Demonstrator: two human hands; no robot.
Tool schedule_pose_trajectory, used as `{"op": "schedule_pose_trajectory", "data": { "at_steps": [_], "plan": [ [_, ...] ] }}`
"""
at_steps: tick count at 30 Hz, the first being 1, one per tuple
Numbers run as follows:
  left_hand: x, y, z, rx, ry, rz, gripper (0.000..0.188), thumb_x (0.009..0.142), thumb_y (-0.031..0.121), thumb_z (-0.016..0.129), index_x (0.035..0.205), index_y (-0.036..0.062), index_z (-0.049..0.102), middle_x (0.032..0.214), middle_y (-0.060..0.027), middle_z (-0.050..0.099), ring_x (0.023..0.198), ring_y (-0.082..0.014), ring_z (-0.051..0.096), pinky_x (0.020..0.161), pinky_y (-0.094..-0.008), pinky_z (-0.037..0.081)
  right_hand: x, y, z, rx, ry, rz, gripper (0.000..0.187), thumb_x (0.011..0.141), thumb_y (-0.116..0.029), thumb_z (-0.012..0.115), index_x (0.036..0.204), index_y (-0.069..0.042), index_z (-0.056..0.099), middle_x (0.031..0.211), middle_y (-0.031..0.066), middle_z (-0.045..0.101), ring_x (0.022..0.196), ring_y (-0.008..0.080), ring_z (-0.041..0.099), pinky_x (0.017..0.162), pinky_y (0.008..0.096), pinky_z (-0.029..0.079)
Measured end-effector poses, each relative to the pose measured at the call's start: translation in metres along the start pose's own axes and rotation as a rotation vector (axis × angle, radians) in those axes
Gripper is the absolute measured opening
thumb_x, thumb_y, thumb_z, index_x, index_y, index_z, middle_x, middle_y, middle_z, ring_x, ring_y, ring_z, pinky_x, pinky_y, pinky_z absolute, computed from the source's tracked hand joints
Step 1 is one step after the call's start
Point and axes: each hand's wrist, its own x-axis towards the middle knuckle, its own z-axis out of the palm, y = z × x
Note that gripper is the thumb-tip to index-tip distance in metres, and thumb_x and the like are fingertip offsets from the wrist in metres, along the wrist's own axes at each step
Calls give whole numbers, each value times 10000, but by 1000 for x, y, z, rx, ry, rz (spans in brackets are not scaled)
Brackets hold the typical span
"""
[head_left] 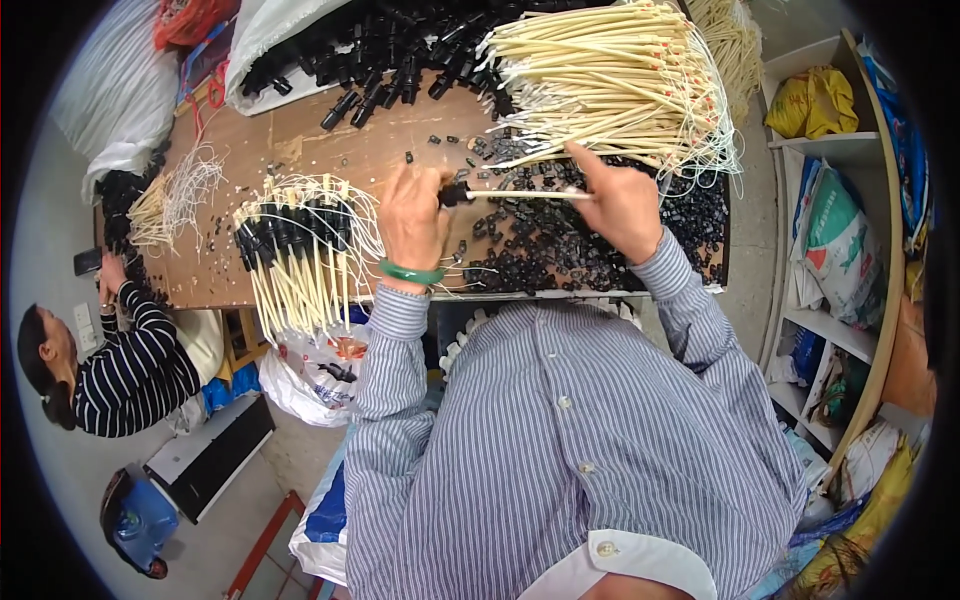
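My left hand (410,215), with a green bangle at the wrist, is closed on a small black plastic fitting (455,193). A thin cream sleeved cable (530,194) runs from this fitting to my right hand (625,205), whose thumb and fingers pinch its other end. The index finger of the right hand points up toward a large pile of cream sleeved cables (610,80). Under the held cable lie many small black plastic pieces (540,240). Left of my left hand, a bundle of cables with black fittings (295,240) hangs over the table edge.
Black tubular fittings (400,65) are heaped at the back of the brown table (290,130). White thin wires (185,185) lie at the left. Shelves with bags (840,240) stand at the right. At the far left another person (120,350) in striped clothing holds a phone.
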Motion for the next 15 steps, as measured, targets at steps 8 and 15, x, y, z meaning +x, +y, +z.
{"op": "schedule_pose_trajectory", "data": {
  "at_steps": [8,15],
  "plan": [
    [6,32,-39,-47,-443,-383,184,777,112,714,945,104,639,718,0,615,549,-86,498,454,-222,412,11,-2,11,1518,356,-117,184,758,-96,690,940,-93,662,705,13,656,488,107,513,433,222,403],
    [11,35,-43,-932,-404,-1143,242,782,41,683,1019,78,646,642,-3,580,479,-96,478,433,-219,399,4,-37,17,754,117,-272,185,739,-81,704,920,-94,675,678,5,646,493,122,522,449,244,411]
  ]
}}
